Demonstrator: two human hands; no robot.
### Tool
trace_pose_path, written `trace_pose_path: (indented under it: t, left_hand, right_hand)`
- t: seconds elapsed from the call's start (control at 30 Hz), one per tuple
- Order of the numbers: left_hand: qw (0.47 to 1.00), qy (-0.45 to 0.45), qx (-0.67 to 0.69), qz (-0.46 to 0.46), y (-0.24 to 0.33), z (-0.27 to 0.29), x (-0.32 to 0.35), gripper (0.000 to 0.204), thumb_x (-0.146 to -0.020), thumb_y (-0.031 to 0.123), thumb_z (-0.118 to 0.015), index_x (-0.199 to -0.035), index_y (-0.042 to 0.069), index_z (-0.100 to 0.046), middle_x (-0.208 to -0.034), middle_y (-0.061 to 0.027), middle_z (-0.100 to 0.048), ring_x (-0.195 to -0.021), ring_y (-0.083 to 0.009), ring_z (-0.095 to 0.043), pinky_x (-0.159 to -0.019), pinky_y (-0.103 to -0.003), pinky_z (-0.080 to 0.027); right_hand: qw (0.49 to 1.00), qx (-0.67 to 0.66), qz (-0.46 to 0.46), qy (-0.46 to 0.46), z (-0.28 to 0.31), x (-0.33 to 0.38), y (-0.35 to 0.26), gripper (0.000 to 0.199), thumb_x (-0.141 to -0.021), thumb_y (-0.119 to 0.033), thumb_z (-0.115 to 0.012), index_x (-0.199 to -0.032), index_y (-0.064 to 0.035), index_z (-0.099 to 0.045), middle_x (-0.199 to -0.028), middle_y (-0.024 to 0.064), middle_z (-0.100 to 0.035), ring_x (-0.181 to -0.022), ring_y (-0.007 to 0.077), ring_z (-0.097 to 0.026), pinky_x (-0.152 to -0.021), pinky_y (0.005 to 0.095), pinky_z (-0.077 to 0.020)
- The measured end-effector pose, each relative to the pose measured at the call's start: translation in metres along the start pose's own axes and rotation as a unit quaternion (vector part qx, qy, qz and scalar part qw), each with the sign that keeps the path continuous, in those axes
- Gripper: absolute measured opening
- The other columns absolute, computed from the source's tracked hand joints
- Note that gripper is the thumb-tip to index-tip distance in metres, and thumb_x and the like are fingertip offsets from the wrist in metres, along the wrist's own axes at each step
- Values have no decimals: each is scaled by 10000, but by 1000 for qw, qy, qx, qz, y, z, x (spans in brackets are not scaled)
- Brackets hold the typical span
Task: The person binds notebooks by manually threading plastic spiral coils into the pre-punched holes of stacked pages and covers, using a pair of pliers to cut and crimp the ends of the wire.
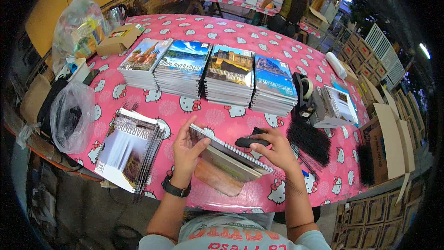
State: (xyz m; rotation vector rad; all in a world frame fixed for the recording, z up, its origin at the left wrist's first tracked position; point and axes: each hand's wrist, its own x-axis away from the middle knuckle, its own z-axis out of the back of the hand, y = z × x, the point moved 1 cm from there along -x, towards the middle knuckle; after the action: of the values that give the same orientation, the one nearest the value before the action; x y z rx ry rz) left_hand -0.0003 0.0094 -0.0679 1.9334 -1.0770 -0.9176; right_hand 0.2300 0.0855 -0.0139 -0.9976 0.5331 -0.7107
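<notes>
My left hand (pixel 188 146) grips a spiral notebook (pixel 231 157) by its left end, tilted on edge above the table, its coil edge facing up and away. The loose tail of its coil sticks out past the right end. In my right hand (pixel 278 150) is a small black hand tool (pixel 252 140), held just above the coil edge; its exact kind is unclear, as my fingers cover part of it. Left of my left hand lies a pile of spiral notebooks (pixel 127 150) with a waterfall cover. A bundle of black plastic coils (pixel 309 142) rests to the right of my right hand.
Several stacks of picture-cover notebooks (pixel 229 81) stand across the table's middle. Beyond the coils are a tape dispenser (pixel 303 95) and more notebooks (pixel 330 106). Clear plastic bags (pixel 71 115) line the left edge; an open carton (pixel 381 143) stands right. Two people sit at a far table.
</notes>
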Motion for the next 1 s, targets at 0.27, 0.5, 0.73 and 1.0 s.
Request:
trace_pose_path:
  t: [0.27,0.5,0.73,1.0]
  left_hand:
    - [1000,-5,22,10,-1,-3,-5,600,-784,-32,-646,-1326,1,-391,-1087,-72,-569,-963,-123,-537,-852,-263,-434]
    - [999,10,33,10,-14,5,3,497,-819,-11,-620,-1287,-5,-451,-1075,-48,-563,-941,-98,-531,-826,-230,-428]
    - [998,33,44,37,-16,2,2,397,-847,22,-601,-1235,1,-521,-1003,11,-549,-870,-62,-502,-758,-189,-400]
    - [998,20,28,46,-15,2,2,373,-870,36,-575,-1238,3,-521,-968,28,-535,-801,-53,-476,-720,-185,-387]
  right_hand:
    - [999,-7,45,-5,-4,-22,-1,627,-792,-553,-574,-990,37,-653,-1135,207,-586,-1087,301,-534,-936,399,-388]
    - [998,-25,-57,-20,-10,-27,3,567,-808,-488,-592,-999,44,-646,-1117,175,-604,-1110,258,-518,-959,384,-371]
    - [996,6,-76,-38,-10,-35,-5,394,-861,-297,-576,-1055,43,-620,-995,132,-643,-954,224,-588,-826,331,-459]
    - [994,-107,-5,-16,-16,-32,3,459,-851,-368,-578,-1090,22,-607,-971,102,-643,-887,190,-586,-747,305,-466]
